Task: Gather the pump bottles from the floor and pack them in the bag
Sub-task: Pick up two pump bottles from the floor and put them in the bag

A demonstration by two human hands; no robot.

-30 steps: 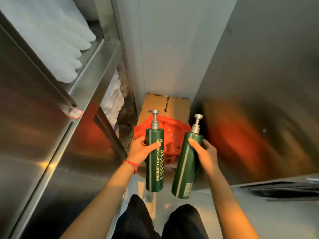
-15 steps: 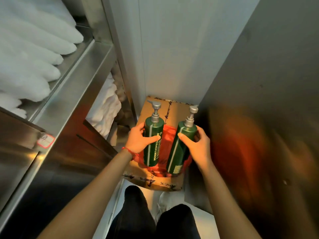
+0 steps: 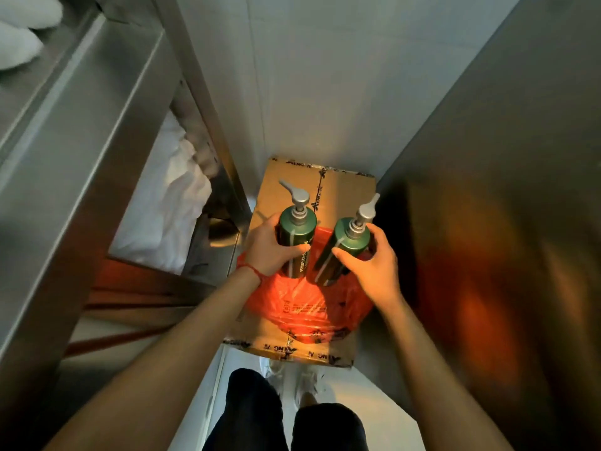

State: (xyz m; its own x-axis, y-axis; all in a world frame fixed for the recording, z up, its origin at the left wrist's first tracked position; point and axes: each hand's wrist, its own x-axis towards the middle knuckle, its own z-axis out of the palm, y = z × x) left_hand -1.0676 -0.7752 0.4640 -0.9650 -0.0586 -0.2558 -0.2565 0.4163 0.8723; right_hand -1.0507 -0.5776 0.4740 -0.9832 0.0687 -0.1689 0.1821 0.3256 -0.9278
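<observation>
Two dark green pump bottles with silver pump heads are upright over an orange plastic bag (image 3: 302, 307). My left hand (image 3: 268, 252) grips the left bottle (image 3: 297, 232) around its body. My right hand (image 3: 374, 265) grips the right bottle (image 3: 344, 245), which leans slightly to the right. Both bottle bottoms dip into the bag's open top, and their lower ends are hidden by my hands and the bag. The bag lies on a cardboard box (image 3: 344, 187) on the floor.
A steel shelf unit (image 3: 81, 157) with folded white linen (image 3: 169, 209) stands close on the left. A steel panel (image 3: 487, 190) closes in the right side, and a white wall (image 3: 325, 76) is behind the box. My legs and white shoes (image 3: 292, 382) are just below the box.
Both hands have carried the bottles forward and down, from in front of my body to the bag's mouth. The camera has tilted down towards the box.
</observation>
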